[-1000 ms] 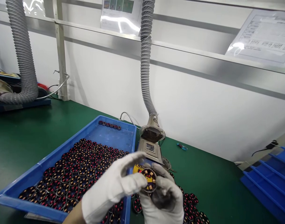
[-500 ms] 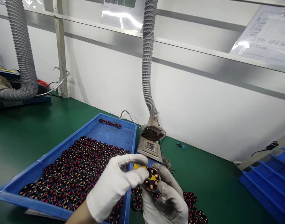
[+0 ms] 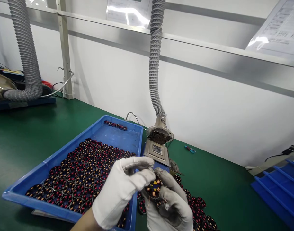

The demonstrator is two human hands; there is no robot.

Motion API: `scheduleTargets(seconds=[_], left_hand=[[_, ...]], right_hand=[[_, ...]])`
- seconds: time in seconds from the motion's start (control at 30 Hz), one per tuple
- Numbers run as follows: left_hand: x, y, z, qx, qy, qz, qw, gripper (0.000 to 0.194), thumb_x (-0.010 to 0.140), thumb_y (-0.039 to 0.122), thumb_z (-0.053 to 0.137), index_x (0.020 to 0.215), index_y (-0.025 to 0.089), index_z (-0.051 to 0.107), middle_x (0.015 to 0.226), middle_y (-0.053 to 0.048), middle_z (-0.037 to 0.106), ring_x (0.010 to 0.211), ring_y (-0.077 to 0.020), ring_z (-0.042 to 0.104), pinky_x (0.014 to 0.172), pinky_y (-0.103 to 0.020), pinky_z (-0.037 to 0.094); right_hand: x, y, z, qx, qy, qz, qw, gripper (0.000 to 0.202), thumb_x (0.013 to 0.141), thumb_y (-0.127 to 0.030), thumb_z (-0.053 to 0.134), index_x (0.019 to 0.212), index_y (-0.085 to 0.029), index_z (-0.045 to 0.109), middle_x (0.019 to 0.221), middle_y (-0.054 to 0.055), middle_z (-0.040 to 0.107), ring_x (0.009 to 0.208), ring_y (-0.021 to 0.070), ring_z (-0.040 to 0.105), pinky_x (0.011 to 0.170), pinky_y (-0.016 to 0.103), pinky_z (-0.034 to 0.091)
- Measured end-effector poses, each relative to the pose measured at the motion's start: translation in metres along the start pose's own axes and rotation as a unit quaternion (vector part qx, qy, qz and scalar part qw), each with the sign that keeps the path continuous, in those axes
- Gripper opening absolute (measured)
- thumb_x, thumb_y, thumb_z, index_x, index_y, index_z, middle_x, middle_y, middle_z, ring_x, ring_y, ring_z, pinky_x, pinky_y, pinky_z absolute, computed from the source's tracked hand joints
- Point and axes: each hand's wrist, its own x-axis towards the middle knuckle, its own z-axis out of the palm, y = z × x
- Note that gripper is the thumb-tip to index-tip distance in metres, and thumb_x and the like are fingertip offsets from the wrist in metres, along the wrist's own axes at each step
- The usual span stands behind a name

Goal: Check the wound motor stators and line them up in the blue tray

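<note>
the gloved right hand (image 3: 172,203) curls its fingers closed around a small round black coil part with copper windings (image 3: 154,188); the gloved left hand's fingers (image 3: 137,181) bend close together at its upper edge, their grip unclear. similar parts fill much of the blue plastic tray (image 3: 118,136) on the green tabletop (image 3: 226,183). beyond stands a boxy metal unit (image 3: 157,150).

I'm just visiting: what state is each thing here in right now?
Left hand: gloved, at the wound ring; grip unclear
Right hand: gloved, holding the wound ring
Wound ring: raised, partly covered by fingers
Blue tray: partly filled
Loose rings: heaped outside the tray
Central grey hose: hanging, joined to the metal hood
Small hand tool: lying down
</note>
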Motion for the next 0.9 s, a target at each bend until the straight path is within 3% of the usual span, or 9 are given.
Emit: scheduleTargets(seconds=[0.17, 0.27, 0.33, 0.43, 0.57, 0.67, 0.77, 0.83, 0.9], left_hand=[[0.004, -0.002, -0.008, -0.035, 0.054, 0.055, 0.996, 0.022, 0.056, 0.016, 0.071, 0.077, 0.020, 0.072, 0.072, -0.002, 0.070, 0.068, -0.0130, 0.062, 0.063, -0.015, 0.049], [0.004, 0.003, -0.010, -0.001, -0.005, 0.035, 0.999, 0.028, 0.058, 0.020, 0.070, 0.086, 0.021, 0.071, 0.076, -0.002, 0.070, 0.071, -0.0146, 0.062, 0.061, -0.018, 0.048], [0.003, 0.005, -0.008, 0.048, -0.068, 0.010, 0.996, 0.017, 0.062, 0.024, 0.069, 0.078, 0.019, 0.071, 0.075, -0.003, 0.069, 0.074, -0.0163, 0.061, 0.063, -0.020, 0.048], [0.000, 0.002, -0.005, 0.065, -0.095, 0.011, 0.993, 0.012, 0.068, 0.026, 0.066, 0.063, 0.016, 0.068, 0.074, -0.004, 0.068, 0.080, -0.0185, 0.060, 0.072, -0.023, 0.048], [0.005, -0.005, -0.009, -0.023, -0.047, 0.037, 0.998, 0.008, 0.069, 0.024, 0.068, 0.071, 0.017, 0.071, 0.076, -0.003, 0.069, 0.078, -0.0155, 0.062, 0.076, -0.021, 0.048], [0.009, -0.003, -0.019, -0.095, 0.056, 0.085, 0.990, 0.014, 0.066, 0.030, 0.072, 0.077, 0.021, 0.072, 0.086, -0.003, 0.071, 0.087, -0.0174, 0.064, 0.081, -0.022, 0.050], [-0.003, -0.003, -0.039, 0.046, 0.107, 0.084, 0.990, 0.017, 0.072, 0.035, 0.069, 0.085, 0.025, 0.072, 0.097, -0.003, 0.070, 0.101, -0.0210, 0.061, 0.089, -0.027, 0.048], [-0.021, -0.010, -0.057, 0.231, 0.068, 0.122, 0.963, 0.011, 0.072, 0.036, 0.069, 0.075, 0.027, 0.074, 0.099, -0.005, 0.070, 0.104, -0.0261, 0.060, 0.095, -0.034, 0.046], [-0.045, -0.022, -0.074, 0.315, 0.048, 0.165, 0.934, 0.010, 0.069, 0.038, 0.074, 0.076, 0.032, 0.072, 0.100, -0.003, 0.070, 0.107, -0.0288, 0.057, 0.097, -0.042, 0.044]], right_hand=[[-0.001, 0.002, -0.003, -0.001, -0.017, -0.020, 1.000, 0.025, 0.075, -0.008, 0.062, 0.093, -0.026, 0.059, 0.113, 0.007, 0.063, 0.100, 0.0243, 0.062, 0.073, 0.041, 0.057], [0.000, 0.002, -0.001, -0.012, -0.016, -0.031, 0.999, 0.026, 0.074, -0.006, 0.063, 0.091, -0.025, 0.058, 0.112, 0.007, 0.064, 0.099, 0.0233, 0.062, 0.075, 0.039, 0.057], [0.002, 0.001, 0.001, -0.022, -0.017, -0.039, 0.999, 0.028, 0.074, -0.005, 0.061, 0.092, -0.026, 0.058, 0.111, 0.006, 0.064, 0.099, 0.0217, 0.063, 0.074, 0.036, 0.057], [0.002, 0.001, 0.003, -0.038, -0.032, -0.049, 0.998, 0.028, 0.078, -0.005, 0.055, 0.096, -0.026, 0.058, 0.110, 0.006, 0.065, 0.098, 0.0204, 0.064, 0.074, 0.035, 0.057], [0.002, 0.004, 0.001, -0.063, -0.025, -0.048, 0.997, 0.032, 0.072, -0.004, 0.062, 0.095, -0.025, 0.057, 0.109, 0.006, 0.063, 0.099, 0.0207, 0.063, 0.073, 0.034, 0.058], [0.003, 0.006, -0.006, -0.064, -0.042, -0.037, 0.996, 0.039, 0.065, 0.000, 0.067, 0.093, -0.025, 0.057, 0.109, 0.004, 0.062, 0.096, 0.0163, 0.064, 0.074, 0.026, 0.057], [0.009, 0.009, -0.014, -0.026, -0.031, 0.025, 0.999, 0.041, 0.063, -0.001, 0.071, 0.093, -0.026, 0.058, 0.107, 0.001, 0.063, 0.094, 0.0141, 0.066, 0.073, 0.021, 0.056], [0.018, 0.012, -0.022, -0.006, -0.021, 0.092, 0.995, 0.037, 0.063, -0.008, 0.074, 0.092, -0.026, 0.059, 0.102, 0.003, 0.067, 0.092, 0.0174, 0.067, 0.071, 0.025, 0.057], [0.033, 0.018, -0.030, -0.009, -0.051, 0.183, 0.982, 0.033, 0.061, -0.017, 0.077, 0.089, -0.023, 0.062, 0.091, 0.005, 0.072, 0.078, 0.0186, 0.070, 0.065, 0.027, 0.058]])
